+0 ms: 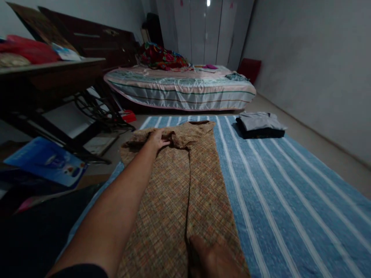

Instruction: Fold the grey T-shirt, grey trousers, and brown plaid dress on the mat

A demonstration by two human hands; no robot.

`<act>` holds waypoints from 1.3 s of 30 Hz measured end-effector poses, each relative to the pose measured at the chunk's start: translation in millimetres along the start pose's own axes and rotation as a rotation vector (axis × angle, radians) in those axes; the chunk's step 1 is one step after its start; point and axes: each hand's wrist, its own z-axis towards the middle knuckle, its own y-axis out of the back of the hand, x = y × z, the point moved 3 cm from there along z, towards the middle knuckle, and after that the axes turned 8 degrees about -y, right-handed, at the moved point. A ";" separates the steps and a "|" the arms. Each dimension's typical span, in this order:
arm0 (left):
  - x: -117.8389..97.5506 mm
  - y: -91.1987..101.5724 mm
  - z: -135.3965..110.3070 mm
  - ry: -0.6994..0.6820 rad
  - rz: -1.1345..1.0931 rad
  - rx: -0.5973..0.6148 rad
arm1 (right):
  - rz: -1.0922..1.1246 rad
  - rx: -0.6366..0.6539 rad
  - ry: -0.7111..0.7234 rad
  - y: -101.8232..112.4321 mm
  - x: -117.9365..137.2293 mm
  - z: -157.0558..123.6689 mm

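Observation:
A brown checked garment (171,185) lies spread lengthwise on a blue cloth with white stripes (261,185). Down its middle runs a dark fold edge, and its far end is bunched. My left hand (159,139) reaches to that bunched part, its fingers closed on the fabric and partly hidden in the folds. Low in the view, my right hand (216,256) is on the near part of the garment beside the fold edge. It is dark and blurred, with most of its fingers hidden, so its grip cannot be made out.
A folded stack of grey and black clothes (261,125) sits at the cloth's far right. Beyond is a bed (185,94) with a red floral blanket (165,58). On the left stand a treadle sewing table (58,75) and a blue printed package (48,162). A wall (313,58) bounds the right.

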 end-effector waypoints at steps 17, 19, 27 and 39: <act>51.6 41.2 -107.7 0.256 0.352 0.222 | 0.125 0.061 0.142 10.4 -5.7 -23.3; 70.4 52.7 -149.5 0.315 0.430 0.309 | 0.183 0.066 0.169 9.9 -8.2 -23.8; 93.6 78.6 -258.5 0.343 0.784 0.704 | 0.270 0.094 0.245 6.6 -13.3 -27.4; 116.9 90.4 -293.5 0.364 0.759 0.682 | 0.048 -0.576 -0.075 25.8 -87.7 -34.3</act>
